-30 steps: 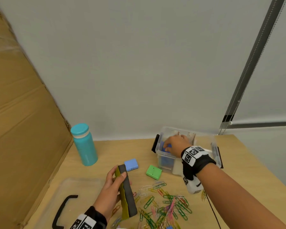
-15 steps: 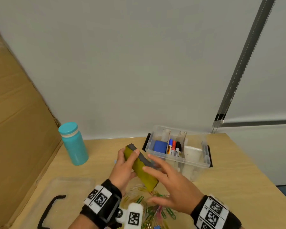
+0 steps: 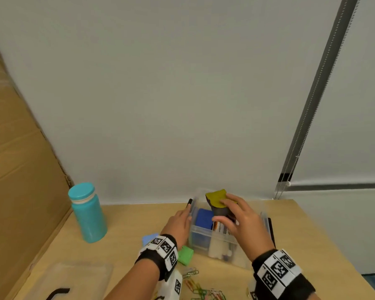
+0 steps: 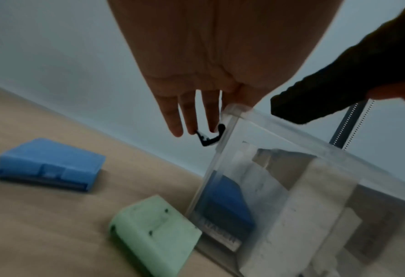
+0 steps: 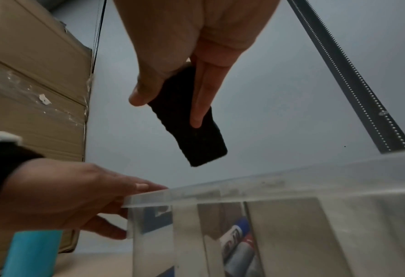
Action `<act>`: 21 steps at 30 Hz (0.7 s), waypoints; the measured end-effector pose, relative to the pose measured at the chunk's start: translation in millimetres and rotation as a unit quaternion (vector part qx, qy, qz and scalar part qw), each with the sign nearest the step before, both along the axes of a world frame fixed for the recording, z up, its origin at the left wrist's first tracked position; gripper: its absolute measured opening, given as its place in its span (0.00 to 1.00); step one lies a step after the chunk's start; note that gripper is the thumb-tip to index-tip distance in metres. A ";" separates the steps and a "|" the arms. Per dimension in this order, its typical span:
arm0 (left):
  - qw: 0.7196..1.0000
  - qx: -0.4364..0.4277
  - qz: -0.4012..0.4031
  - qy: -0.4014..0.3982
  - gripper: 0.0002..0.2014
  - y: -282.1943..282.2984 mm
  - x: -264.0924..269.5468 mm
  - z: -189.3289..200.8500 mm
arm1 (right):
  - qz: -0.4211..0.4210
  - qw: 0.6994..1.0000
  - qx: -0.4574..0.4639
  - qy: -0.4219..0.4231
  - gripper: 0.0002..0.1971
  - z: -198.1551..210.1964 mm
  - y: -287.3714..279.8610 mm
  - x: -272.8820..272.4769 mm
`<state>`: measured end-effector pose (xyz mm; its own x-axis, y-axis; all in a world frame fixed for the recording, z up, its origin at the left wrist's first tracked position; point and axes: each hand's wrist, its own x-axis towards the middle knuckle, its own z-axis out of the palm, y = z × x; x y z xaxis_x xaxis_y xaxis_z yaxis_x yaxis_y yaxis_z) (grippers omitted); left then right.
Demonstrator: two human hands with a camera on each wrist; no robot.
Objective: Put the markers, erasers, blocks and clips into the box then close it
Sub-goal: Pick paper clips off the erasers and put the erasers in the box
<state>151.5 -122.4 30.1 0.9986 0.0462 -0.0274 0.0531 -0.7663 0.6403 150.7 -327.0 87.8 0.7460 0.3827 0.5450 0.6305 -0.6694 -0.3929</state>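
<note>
My right hand (image 3: pixel 220 210) pinches the yellow-and-black eraser (image 3: pixel 215 199) between thumb and fingers, just above the open clear box (image 3: pixel 230 255). Seen from the right wrist, the eraser's black felt (image 5: pixel 196 142) hangs over the box rim (image 5: pixel 279 184). My left hand (image 3: pixel 185 215) lies with straight fingers (image 4: pixel 170 120) against the box's left end, by its black latch (image 4: pixel 207 139). Inside the box stand a blue eraser (image 3: pixel 204 217) and markers (image 3: pixel 220 228). A blue block (image 4: pixel 47 165), a green block (image 4: pixel 154 234) and several paper clips (image 3: pixel 196 287) lie on the table.
The clear lid (image 3: pixel 74 278) with its black handle (image 3: pixel 57 293) lies at the front left. A teal bottle (image 3: pixel 88 215) stands at the back left beside a cardboard sheet (image 3: pixel 20 191). The wall runs right behind the box.
The eraser has passed from my left hand to my right, which carried it up over the box. My left hand has moved to the box's left end.
</note>
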 end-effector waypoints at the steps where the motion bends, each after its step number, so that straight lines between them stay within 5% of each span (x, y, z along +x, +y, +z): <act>1: 1.000 -0.009 0.003 -0.011 0.25 -0.4 -2.1 -4.3 | -0.001 1.000 -0.012 0.012 0.29 2.5 5.6 4.2; 10: 0.999 -0.022 0.017 -0.018 0.25 -13.9 -26.6 -5.8 | -0.044 0.956 -0.288 0.033 0.15 -15.9 48.6 28.0; 15: 0.999 -0.033 0.022 -0.006 0.25 -15.6 -27.4 -5.4 | -0.014 0.952 -0.304 0.010 0.12 -15.4 56.8 38.2; 21: 0.999 -0.028 0.014 0.007 0.25 -14.7 -26.9 -5.0 | -0.010 0.937 -0.325 0.130 0.11 -10.3 56.6 36.0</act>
